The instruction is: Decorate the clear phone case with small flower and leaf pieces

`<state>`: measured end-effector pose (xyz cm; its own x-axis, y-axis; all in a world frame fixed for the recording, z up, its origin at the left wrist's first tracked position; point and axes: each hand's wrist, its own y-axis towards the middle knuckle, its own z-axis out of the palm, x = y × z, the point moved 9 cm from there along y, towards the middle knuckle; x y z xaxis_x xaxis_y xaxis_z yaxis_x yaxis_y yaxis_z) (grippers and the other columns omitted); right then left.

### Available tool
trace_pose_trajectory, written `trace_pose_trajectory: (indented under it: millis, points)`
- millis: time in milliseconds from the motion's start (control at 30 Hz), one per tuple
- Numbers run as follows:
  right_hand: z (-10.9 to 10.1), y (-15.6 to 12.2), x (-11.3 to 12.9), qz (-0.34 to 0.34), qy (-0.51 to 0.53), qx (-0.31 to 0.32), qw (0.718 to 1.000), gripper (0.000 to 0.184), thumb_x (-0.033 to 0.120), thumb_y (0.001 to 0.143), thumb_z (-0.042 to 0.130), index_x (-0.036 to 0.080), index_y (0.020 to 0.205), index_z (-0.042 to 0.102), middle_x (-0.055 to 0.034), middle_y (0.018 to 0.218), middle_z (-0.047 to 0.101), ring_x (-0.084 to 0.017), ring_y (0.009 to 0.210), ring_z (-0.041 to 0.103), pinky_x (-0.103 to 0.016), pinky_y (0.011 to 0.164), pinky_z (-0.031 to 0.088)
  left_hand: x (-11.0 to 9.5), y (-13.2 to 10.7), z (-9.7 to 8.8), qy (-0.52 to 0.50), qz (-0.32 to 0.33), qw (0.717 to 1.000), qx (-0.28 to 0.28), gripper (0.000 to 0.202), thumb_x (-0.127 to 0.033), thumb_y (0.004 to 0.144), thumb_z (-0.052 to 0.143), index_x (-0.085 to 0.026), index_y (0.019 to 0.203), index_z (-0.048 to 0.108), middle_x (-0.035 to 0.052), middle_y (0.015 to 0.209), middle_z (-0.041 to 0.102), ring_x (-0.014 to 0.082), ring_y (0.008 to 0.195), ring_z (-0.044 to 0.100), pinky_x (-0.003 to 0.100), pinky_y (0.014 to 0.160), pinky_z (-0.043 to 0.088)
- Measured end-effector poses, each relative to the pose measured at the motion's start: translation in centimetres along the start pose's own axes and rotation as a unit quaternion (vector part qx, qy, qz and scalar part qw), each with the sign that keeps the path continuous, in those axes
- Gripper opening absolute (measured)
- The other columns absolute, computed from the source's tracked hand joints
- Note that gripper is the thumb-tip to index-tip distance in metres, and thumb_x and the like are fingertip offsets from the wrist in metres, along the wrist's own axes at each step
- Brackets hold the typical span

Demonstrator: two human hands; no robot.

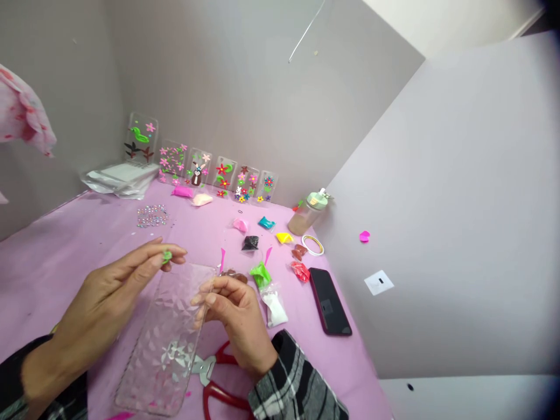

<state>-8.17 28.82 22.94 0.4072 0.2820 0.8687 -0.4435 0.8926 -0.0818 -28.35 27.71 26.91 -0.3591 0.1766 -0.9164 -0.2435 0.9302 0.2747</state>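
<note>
My left hand (116, 286) pinches a small piece of green clay (167, 256) between thumb and fingers, above the upper left edge of a clear phone case. The clear phone case (160, 326) has a faceted pattern and is held tilted. Gripping its upper right edge is my right hand (234, 309), thumb on the near face and fingertips showing through the plastic. Below the case lies a pair of red-handled scissors (210, 373), its blades partly seen through the case. An open packet of green clay (261, 275) rests just beyond my right hand.
A white clay packet (275, 306), black phone (330, 301), tape roll (313, 245) and bottle (307, 213) stand or lie on the right. Several clay packets, including a black one (251, 243), are scattered centrally. Decorated cases (224, 175) lean against the wall; a bead sheet (152, 216) lies left.
</note>
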Motion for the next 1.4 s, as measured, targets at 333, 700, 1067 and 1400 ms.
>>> trace_pose_trajectory:
  millis: [333, 700, 1067, 1400]
  points:
    - [-0.7, 0.2, 1.5, -0.028, 0.072, -0.039, 0.996, 0.030, 0.039, 0.074, 0.103, 0.020, 0.087, 0.085, -0.0011, 0.079, 0.082, -0.011, 0.060, 0.065, -0.024, 0.067, 0.058, 2.6, 1.2, -0.2, -0.261, -0.077, 0.962, -0.002, 0.024, -0.046, 0.100, 0.075, -0.026, 0.089, 0.081, -0.0013, 0.075, 0.066, 0.0154, 0.069, 0.062, 0.023, 0.064, 0.063]
    - [-2.1, 0.7, 1.6, -0.044, 0.118, -0.068, 0.990, 0.029, 0.037, 0.073, 0.105, 0.021, 0.088, 0.087, 0.0008, 0.080, 0.082, -0.010, 0.062, 0.064, -0.022, 0.066, 0.059, 3.9, 1.1, 0.0, -0.237, -0.145, 0.959, -0.050, 0.067, -0.081, 0.060, 0.101, -0.029, 0.102, 0.091, -0.0002, 0.078, 0.073, 0.0143, 0.073, 0.069, 0.015, 0.071, 0.066]
    - [-3.2, 1.0, 1.6, -0.047, 0.111, -0.094, 0.988, 0.040, 0.043, 0.068, 0.110, 0.022, 0.092, 0.086, 0.0003, 0.086, 0.083, -0.011, 0.070, 0.070, -0.022, 0.070, 0.062, 4.6, 1.2, -0.1, -0.205, -0.172, 0.961, -0.075, 0.081, -0.082, 0.040, 0.108, -0.026, 0.095, 0.086, -0.0011, 0.096, 0.080, 0.0134, 0.073, 0.079, 0.014, 0.069, 0.067]
    - [-6.6, 1.9, 1.2, -0.123, -0.177, -0.167, 0.962, 0.043, 0.041, 0.083, 0.089, 0.023, 0.121, 0.079, -0.0091, 0.116, 0.082, -0.025, 0.110, 0.077, -0.039, 0.097, 0.064, 2.9, 1.2, 0.6, -0.216, -0.107, 0.970, -0.040, 0.071, -0.088, 0.080, 0.086, -0.025, 0.066, 0.056, -0.0072, 0.061, 0.047, 0.0109, 0.057, 0.045, 0.015, 0.053, 0.048]
